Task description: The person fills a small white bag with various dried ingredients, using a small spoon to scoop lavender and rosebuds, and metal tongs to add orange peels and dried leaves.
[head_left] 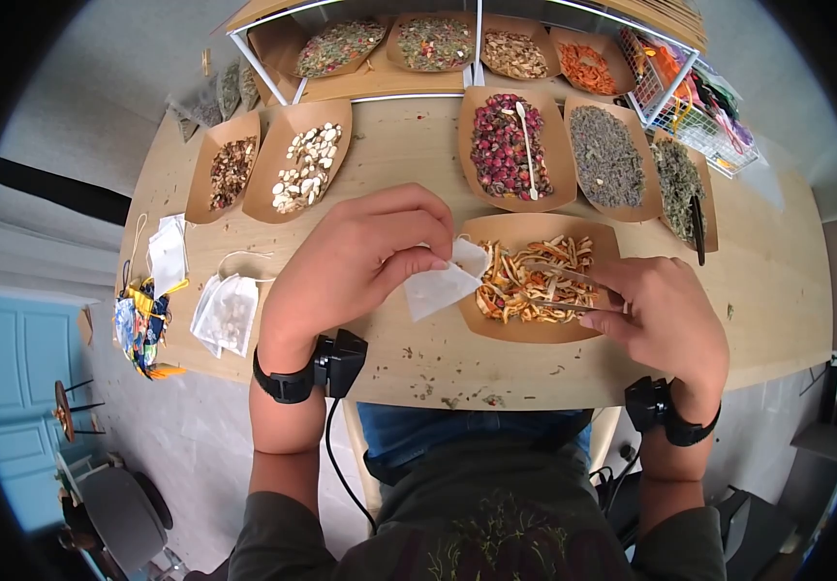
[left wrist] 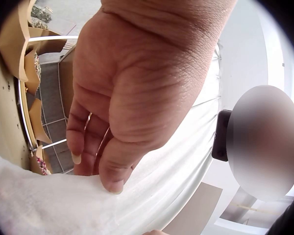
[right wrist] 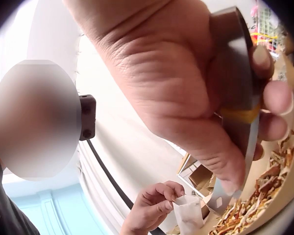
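My left hand [head_left: 370,250] pinches the top edge of a white mesh bag [head_left: 435,292] between thumb and fingers, beside a cardboard tray [head_left: 496,232] of dried orange peel strips [head_left: 554,257]. In the left wrist view the bag [left wrist: 49,200] hangs from the thumb and fingertips. My right hand [head_left: 666,315] grips metal tongs [head_left: 573,307], whose two arms reach down among the peel strips. In the right wrist view the wide end of the tongs [right wrist: 230,54] lies against the palm, and the left hand [right wrist: 149,205] shows beyond with the bag.
Trays of rosebuds [head_left: 506,155] with a white spoon, lavender-like buds [head_left: 607,160] and dried leaves [head_left: 678,189] stand behind. White slices [head_left: 307,165] fill a tray at left. Filled white bags [head_left: 225,312] and patterned pouches [head_left: 142,324] lie left. A shelf [head_left: 438,89] with more trays stands at the back.
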`<state>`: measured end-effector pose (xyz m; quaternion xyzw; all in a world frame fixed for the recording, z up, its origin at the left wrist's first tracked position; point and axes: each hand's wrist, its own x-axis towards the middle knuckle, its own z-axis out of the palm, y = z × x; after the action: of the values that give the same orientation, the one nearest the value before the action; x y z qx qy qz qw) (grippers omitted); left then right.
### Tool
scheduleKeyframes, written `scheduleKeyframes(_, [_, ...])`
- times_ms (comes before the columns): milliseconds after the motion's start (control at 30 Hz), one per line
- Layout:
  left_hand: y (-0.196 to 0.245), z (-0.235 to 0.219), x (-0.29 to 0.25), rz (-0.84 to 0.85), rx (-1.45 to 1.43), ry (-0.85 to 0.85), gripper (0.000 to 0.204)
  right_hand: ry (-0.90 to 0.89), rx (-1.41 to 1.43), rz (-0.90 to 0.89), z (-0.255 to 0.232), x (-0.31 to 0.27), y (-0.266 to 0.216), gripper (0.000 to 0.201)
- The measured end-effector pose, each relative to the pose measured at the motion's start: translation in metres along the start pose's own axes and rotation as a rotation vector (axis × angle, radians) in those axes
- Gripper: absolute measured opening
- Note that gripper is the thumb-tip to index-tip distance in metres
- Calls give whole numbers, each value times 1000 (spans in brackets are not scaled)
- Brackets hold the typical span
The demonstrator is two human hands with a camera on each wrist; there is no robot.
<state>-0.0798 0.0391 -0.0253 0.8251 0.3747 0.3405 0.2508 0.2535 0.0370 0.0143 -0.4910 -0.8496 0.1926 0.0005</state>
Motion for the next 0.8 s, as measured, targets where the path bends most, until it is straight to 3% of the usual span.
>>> scheduleKeyframes(200, [1, 1, 1, 4, 4, -8, 10, 64, -146, -41, 10, 3, 5, 24])
scheduleKeyframes(300, [0, 1, 0, -5, -9, -1, 10, 109, -157, -156, 16, 9, 9, 31])
scheduleKeyframes(567, [-1, 1, -1, 26, 26, -4, 10, 68, -104, -27, 17, 13, -1, 22])
scheduleKeyframes(800, [0, 1, -1, 20, -16, 3, 8, 62, -186, -53, 23, 11, -3, 18])
